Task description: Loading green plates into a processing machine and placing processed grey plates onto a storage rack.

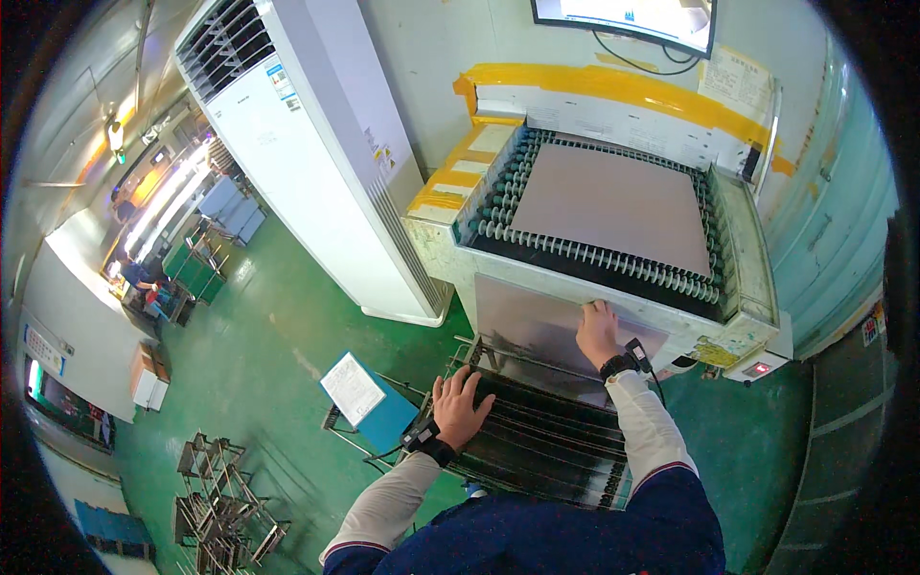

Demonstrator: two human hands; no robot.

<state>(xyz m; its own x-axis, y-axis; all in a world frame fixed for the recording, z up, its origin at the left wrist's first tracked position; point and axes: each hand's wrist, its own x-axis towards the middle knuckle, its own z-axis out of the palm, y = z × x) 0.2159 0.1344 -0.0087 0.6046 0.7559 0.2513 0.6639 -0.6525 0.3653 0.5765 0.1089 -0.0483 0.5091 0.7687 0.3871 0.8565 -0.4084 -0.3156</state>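
Observation:
My right hand (598,335) is closed over the upper edge of a thin pinkish-grey sheet (522,311), which stands tilted against the front of the roller machine. Below it, a slotted metal rack (546,431) holds several dark sheets on edge in front of my body. My left hand (460,407) lies at the rack's left end with its fingers spread, holding nothing. A second flat pinkish-grey sheet (613,201) rests on the rollers (594,257) of the machine. Each wrist wears a black band with a small device.
A tall white air conditioner (307,163) stands left of the machine (446,206). Beside the rack sits a blue board with a paper sheet (353,388). Empty metal racks (220,508) stand on the green floor at lower left. A screen (628,21) hangs above; a person (136,275) is far left.

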